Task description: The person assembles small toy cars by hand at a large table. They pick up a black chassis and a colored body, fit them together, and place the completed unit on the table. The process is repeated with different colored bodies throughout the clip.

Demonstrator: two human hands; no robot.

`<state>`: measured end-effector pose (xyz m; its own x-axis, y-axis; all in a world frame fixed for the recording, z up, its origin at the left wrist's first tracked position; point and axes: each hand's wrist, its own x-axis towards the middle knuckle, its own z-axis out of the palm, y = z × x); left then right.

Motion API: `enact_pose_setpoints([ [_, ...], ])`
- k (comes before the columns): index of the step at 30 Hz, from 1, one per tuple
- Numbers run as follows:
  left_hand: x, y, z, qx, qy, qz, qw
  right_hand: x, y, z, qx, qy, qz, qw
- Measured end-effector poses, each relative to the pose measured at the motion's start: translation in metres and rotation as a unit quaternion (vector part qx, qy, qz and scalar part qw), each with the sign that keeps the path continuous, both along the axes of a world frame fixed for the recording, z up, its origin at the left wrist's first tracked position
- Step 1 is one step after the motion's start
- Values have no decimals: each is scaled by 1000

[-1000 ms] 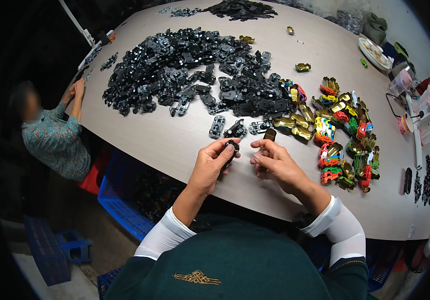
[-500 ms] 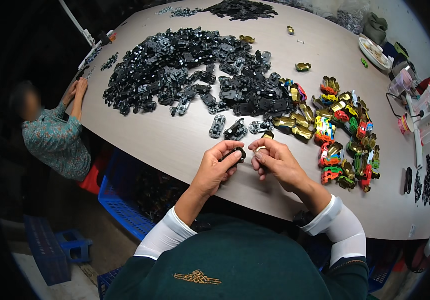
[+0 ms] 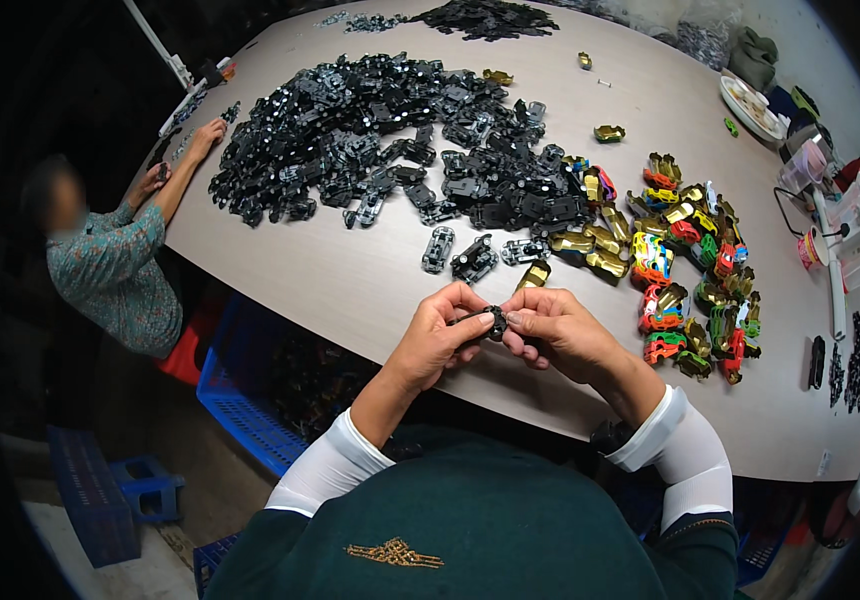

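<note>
Two hands meet just over the near edge of the table [image 3: 350, 300]: my left hand [image 3: 437, 338] and my right hand [image 3: 558, 332] both pinch one small black toy-car chassis [image 3: 490, 321], fingertips closed on its ends. A second ago my right hand also carried a gold bit near the fingertips; now I see only the black piece, squeezed between both hands, so the parts look pressed together, I judge.

Just beyond lie three loose grey chassis [image 3: 473, 256] and a gold car shell [image 3: 534, 274]. To the right spreads a cluster of coloured car shells [image 3: 695, 270], gold, red, green and yellow. Farther off sits the big heap of black chassis [image 3: 400, 140]. At the left edge a co-worker [image 3: 110, 265] reaches onto it. At the far right stand white and pink containers [image 3: 820, 190]; their labels are too small to tell.
</note>
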<state>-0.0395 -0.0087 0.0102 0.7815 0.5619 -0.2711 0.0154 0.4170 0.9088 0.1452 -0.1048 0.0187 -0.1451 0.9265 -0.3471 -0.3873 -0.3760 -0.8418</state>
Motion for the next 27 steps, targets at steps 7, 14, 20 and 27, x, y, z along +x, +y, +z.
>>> enact_pose_setpoints([
  [7,2,2,-15,161,-14,9,987,-8,0,-8,73,-80,-28,994],
  [14,2,2,-1,184,31,11,982,-1,1,3,35,-60,-17,997],
  [20,2,1,-7,177,35,25,983,-2,1,-2,40,-87,-11,995],
  [27,4,-3,-13,221,44,34,974,-15,0,-13,90,-212,-56,972],
])
